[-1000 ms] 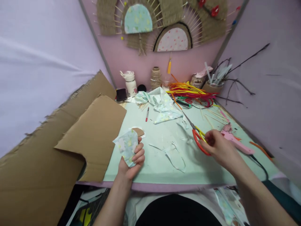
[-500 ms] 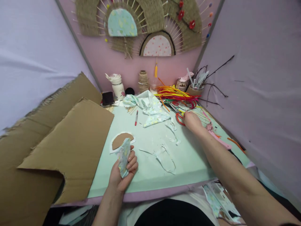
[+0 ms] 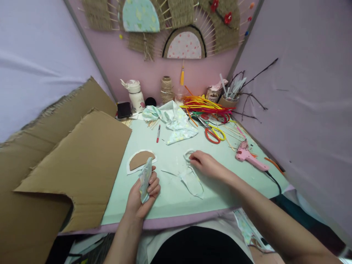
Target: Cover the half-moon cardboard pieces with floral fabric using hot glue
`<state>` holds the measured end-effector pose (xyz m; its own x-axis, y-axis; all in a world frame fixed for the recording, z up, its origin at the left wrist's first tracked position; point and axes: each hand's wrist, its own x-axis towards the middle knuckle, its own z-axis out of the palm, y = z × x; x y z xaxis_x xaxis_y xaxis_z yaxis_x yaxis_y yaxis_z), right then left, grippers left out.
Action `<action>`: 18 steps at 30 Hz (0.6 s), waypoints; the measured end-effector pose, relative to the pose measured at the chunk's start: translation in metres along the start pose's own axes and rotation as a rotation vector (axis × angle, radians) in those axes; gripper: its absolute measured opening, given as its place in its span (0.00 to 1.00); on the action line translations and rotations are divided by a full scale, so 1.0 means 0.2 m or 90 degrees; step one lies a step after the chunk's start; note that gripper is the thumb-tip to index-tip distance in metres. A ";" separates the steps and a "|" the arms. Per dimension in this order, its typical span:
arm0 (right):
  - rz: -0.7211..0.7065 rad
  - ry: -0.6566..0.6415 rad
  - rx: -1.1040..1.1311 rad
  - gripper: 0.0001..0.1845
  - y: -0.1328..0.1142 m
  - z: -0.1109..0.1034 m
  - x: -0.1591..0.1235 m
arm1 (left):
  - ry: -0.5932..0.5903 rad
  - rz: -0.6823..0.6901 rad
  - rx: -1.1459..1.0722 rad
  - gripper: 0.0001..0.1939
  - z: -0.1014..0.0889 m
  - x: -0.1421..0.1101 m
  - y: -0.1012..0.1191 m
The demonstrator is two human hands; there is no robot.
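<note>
My left hand (image 3: 144,194) is closed around a pale blue patterned fabric piece (image 3: 146,180), held upright above the table's front part. Just behind it lies a brown cardboard half-round (image 3: 140,160) on a slightly larger white backing. My right hand (image 3: 202,161) has its fingers pinched on a thin fabric scrap (image 3: 188,155) near the middle of the table. Another narrow fabric scrap (image 3: 191,183) lies flat in front of that hand. Farther back rest the scissors (image 3: 213,135) with red and yellow handles, apart from both hands.
Large cardboard sheets (image 3: 82,161) cover the left side. A pink glue gun (image 3: 250,156) with a black cord lies at right. Toward the back are crumpled patterned cloth (image 3: 178,124), a red marker (image 3: 158,134), colourful pipe cleaners (image 3: 206,104), a twine spool (image 3: 166,90) and a white bottle (image 3: 135,95).
My right hand has left the scissors, which stay on the table, and moved left and nearer to me onto a fabric scrap. My left hand still holds the fabric piece, turned slightly.
</note>
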<state>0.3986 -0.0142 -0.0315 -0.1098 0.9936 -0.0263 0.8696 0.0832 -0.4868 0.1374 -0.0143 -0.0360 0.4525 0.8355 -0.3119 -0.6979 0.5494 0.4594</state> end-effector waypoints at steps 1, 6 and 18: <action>-0.023 -0.009 0.013 0.10 -0.05 0.02 -0.05 | -0.002 0.001 0.006 0.10 0.00 0.00 0.00; -0.080 0.019 -0.032 0.40 -0.23 0.14 -0.15 | -0.015 0.012 0.014 0.10 -0.01 0.00 -0.01; -0.095 -0.164 -0.036 0.08 -0.06 0.03 -0.43 | -0.008 0.016 0.036 0.08 -0.01 -0.01 -0.01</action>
<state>0.3946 -0.1015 -0.0284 -0.3505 0.9188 -0.1816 0.8591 0.2382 -0.4530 0.1371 -0.0166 -0.0380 0.4426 0.8490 -0.2888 -0.6769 0.5275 0.5134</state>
